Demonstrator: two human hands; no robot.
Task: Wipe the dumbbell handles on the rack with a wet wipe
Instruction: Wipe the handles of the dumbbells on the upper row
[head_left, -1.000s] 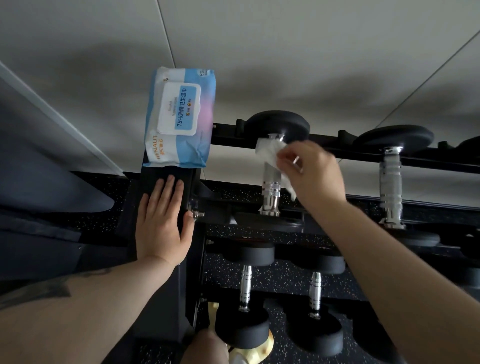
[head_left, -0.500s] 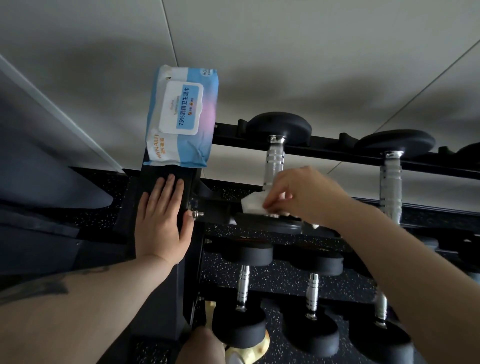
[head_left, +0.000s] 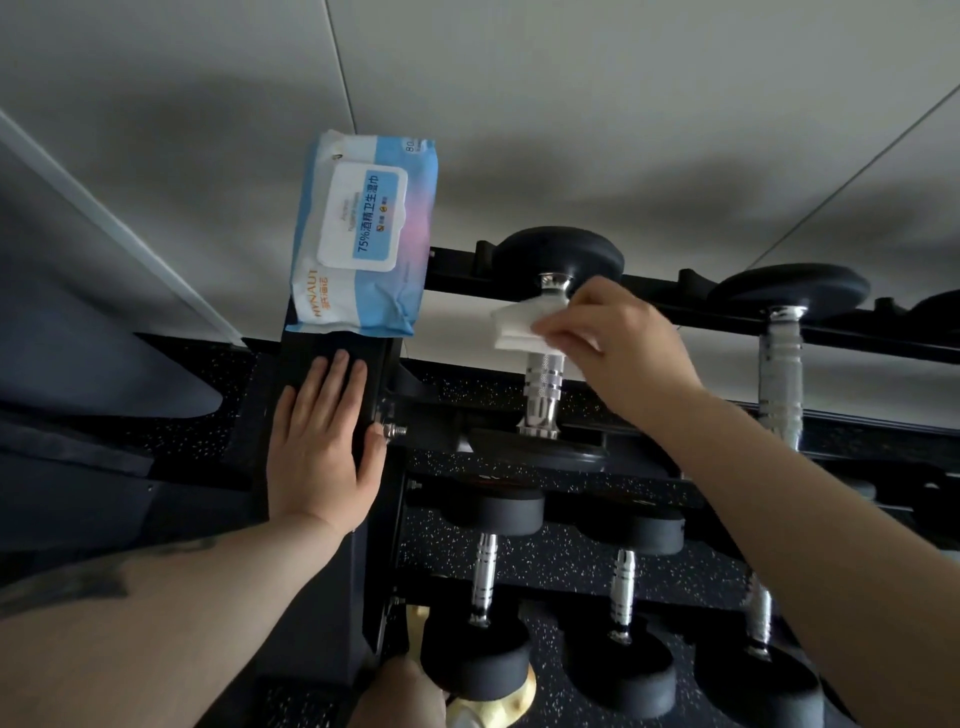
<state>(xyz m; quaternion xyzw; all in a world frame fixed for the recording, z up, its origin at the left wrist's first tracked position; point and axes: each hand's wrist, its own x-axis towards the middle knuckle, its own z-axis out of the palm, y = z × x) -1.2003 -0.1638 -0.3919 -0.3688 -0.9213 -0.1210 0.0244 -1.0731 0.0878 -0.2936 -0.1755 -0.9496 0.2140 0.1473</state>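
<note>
My right hand (head_left: 618, 343) pinches a white wet wipe (head_left: 517, 325) wrapped around the upper end of a chrome dumbbell handle (head_left: 543, 387) on the top row of the black rack (head_left: 452, 270). That dumbbell's black far head (head_left: 558, 252) sits just above the wipe. My left hand (head_left: 322, 436) lies flat, fingers straight, on the rack's black end post (head_left: 332, 348). A second top-row dumbbell handle (head_left: 779, 374) stands to the right, bare.
A blue and white pack of wet wipes (head_left: 363, 239) rests on top of the end post, just beyond my left fingers. The lower shelf holds several dumbbells (head_left: 483, 587). Speckled black floor lies below, a light wall behind.
My right hand slid the wipe down to the near end of the handle, then back up to its far end. My left hand has stayed flat on the post.
</note>
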